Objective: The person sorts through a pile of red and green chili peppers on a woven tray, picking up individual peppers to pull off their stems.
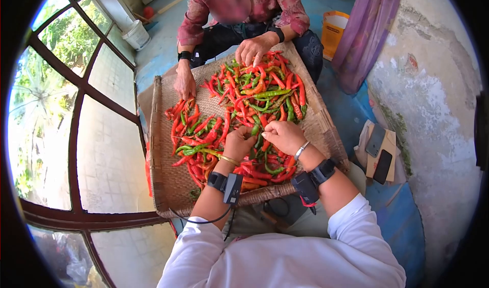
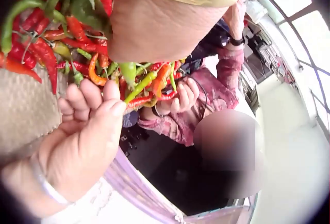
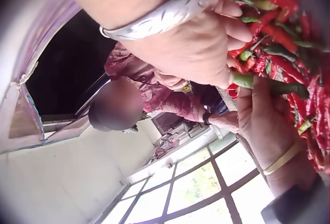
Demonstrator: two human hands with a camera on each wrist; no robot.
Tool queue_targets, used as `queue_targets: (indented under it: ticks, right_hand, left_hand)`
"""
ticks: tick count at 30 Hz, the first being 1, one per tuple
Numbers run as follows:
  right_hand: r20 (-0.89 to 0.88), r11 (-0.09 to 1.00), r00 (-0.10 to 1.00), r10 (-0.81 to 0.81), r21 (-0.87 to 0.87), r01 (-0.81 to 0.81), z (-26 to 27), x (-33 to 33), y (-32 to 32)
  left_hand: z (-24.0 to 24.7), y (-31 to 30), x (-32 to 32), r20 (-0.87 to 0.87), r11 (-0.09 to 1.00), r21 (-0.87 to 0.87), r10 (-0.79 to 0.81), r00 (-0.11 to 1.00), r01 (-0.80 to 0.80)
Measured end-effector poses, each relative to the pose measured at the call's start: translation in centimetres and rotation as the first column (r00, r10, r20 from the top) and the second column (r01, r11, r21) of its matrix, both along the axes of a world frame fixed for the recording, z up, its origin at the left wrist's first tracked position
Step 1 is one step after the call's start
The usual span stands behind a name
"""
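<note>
The chillies point(image 1: 239, 109) before me are red, orange and green on a tan woven tray point(image 1: 158, 150). My sleeves point(image 1: 356, 221) are white, my left bangle point(image 1: 228, 159) gold, my right bangle point(image 1: 301, 150) silver. The shirt point(image 1: 265, 2) opposite is mottled pink and red.

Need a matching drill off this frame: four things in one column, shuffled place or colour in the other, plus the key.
Things
1. curtain
2. bucket by the curtain
3. woven tray
4. green chilli

Place or colour
A. held in the left hand
B. orange, on the floor beyond the tray
C. purple, hanging at the right
D. under the chilli pile

Pairs: 1-C, 2-B, 3-D, 4-A
</note>
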State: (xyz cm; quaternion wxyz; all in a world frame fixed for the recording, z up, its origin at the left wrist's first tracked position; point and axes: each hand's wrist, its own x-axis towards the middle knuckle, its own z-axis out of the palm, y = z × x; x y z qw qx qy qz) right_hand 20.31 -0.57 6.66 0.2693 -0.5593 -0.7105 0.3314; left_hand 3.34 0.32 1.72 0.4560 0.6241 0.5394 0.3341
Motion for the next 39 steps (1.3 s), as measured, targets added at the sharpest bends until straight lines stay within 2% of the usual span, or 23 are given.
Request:
queue_targets:
  ticks: [1, 2, 4, 6, 8, 9, 10, 12, 14, 16, 17, 18, 20, 21, 23, 24, 25, 26, 27, 31, 36, 38, 39]
  right_hand:
    - [-0.029, 0.999, 1.0, 0.004, 0.051, -0.002, -0.2, -0.1, 0.0]
    - [-0.028, 0.999, 1.0, 0.005, 0.054, -0.004, -0.3, -0.1, 0.0]
    - [-0.218, 0.995, 0.971, -0.097, 0.014, 0.103, 0.1, -0.1, 0.1]
    - [-0.28, 0.988, 0.954, -0.107, 0.081, 0.135, -0.4, 0.0, 0.4]
    - [-0.499, 0.979, 0.854, -0.149, -0.196, 0.056, -0.2, 0.1, 0.4]
    - [-0.612, 0.941, 0.76, -0.219, -0.338, 0.0, 0.7, -0.1, 0.1]
    - [-0.612, 0.942, 0.761, -0.218, -0.335, 0.0, 0.7, 0.1, 0.2]
    - [-0.75, 0.856, 0.601, -0.276, -0.476, -0.202, 0.7, 0.6, 0.2]
    - [-0.757, 0.87, 0.581, -0.299, -0.467, -0.16, 0.8, 0.6, 0.2]
    - [-0.795, 0.865, 0.396, -0.46, -0.502, -0.004, 0.9, 0.8, 0.5]
    - [-0.809, 0.871, 0.363, -0.462, -0.491, 0.013, 1.1, 1.1, 0.6]
    - [-0.809, 0.871, 0.363, -0.463, -0.492, 0.014, 1.0, 1.2, 0.7]
    - [-0.822, 0.873, 0.333, -0.462, -0.487, 0.01, 0.8, 1.3, 0.8]
    - [-0.824, 0.874, 0.33, -0.461, -0.486, 0.009, 0.9, 1.2, 0.7]
    - [-0.808, 0.885, 0.394, -0.438, -0.465, 0.029, 1.1, 1.0, 0.6]
    - [-0.814, 0.889, 0.39, -0.432, -0.458, 0.028, 1.1, 0.9, 0.6]
    - [-0.803, 0.899, 0.44, -0.402, -0.438, 0.021, 1.0, 0.9, 0.6]
    - [-0.79, 0.908, 0.487, -0.372, -0.418, 0.015, 1.0, 0.9, 0.6]
    - [-0.762, 0.91, 0.533, -0.367, -0.413, 0.036, 1.2, 0.7, 0.5]
    - [-0.698, 0.906, 0.635, -0.331, -0.422, 0.008, 1.2, 0.5, 0.2]
    - [-0.661, 0.94, 0.703, -0.262, -0.341, 0.029, -0.1, 0.4, 0.5]
    - [-0.218, 0.982, 0.975, -0.043, 0.17, 0.081, -1.0, 0.5, 0.3]
    - [-0.152, 0.983, 0.987, -0.06, 0.162, 0.084, -0.8, 0.4, 0.1]
  left_hand:
    - [0.7, -0.4, 0.3, 0.103, 0.998, 0.018, -0.059, 0.993, 0.057]
    - [1.4, -0.9, 0.6, 0.104, 0.998, 0.021, -0.057, 0.993, 0.056]
    - [3.3, -1.8, 1.4, 0.06, 0.97, 0.047, -0.239, 0.969, 0.237]
    - [3.5, -2.0, 1.9, 0.067, 0.962, 0.071, -0.267, 0.961, 0.262]
    - [3.4, -2.0, 2.0, 0.298, 0.963, 0.003, -0.258, 0.919, 0.27]
    - [3.3, -1.8, 1.9, 0.326, 0.95, 0.042, -0.305, 0.895, 0.309]
    - [3.2, -1.7, 1.6, 0.326, 0.95, 0.045, -0.306, 0.894, 0.309]
    - [3.4, -1.6, 1.0, 0.44, 0.898, -0.152, -0.312, 0.842, 0.413]
    - [2.8, -1.2, 0.3, 0.456, 0.895, -0.184, -0.288, 0.842, 0.406]
    - [3.7, -0.8, -0.3, 0.536, 0.949, -0.202, -0.1, 0.838, 0.243]
    - [4.3, -0.6, -0.9, 0.599, 0.973, -0.165, -0.032, 0.8, 0.163]
    - [4.6, 0.1, -1.3, 0.76, 0.992, -0.104, 0.033, 0.649, 0.072]
    - [5.2, 0.8, -1.0, 0.893, 0.927, -0.325, 0.366, 0.26, -0.188]
    - [4.6, 0.7, -0.9, 0.893, 0.927, -0.323, 0.365, 0.264, -0.188]
    - [2.2, 0.8, -0.9, 0.56, 0.908, -0.305, 0.416, 0.717, -0.289]
    - [1.2, 1.0, -1.2, 0.238, 0.913, -0.376, 0.26, 0.936, -0.158]
    - [0.1, 0.7, 0.0, -0.128, 0.99, 0.092, 0.116, 0.985, -0.104]
    - [-0.8, 0.1, 0.2, -0.489, 0.946, 0.311, 0.079, 0.869, 0.089]
    - [-0.6, -0.1, 1.1, -0.658, 0.968, 0.186, -0.006, 0.753, 0.171]
    - [-0.2, -0.1, 2.7, -0.783, 0.988, 0.108, 0.018, 0.622, 0.107]
    - [-1.1, -0.4, 2.6, -0.745, 0.976, 0.191, 0.074, 0.663, 0.106]
    - [-1.7, -0.1, 1.8, -0.556, 0.952, 0.301, 0.123, 0.822, 0.062]
    - [-1.3, -0.1, 1.6, -0.369, 0.959, 0.282, 0.108, 0.923, 0.0]
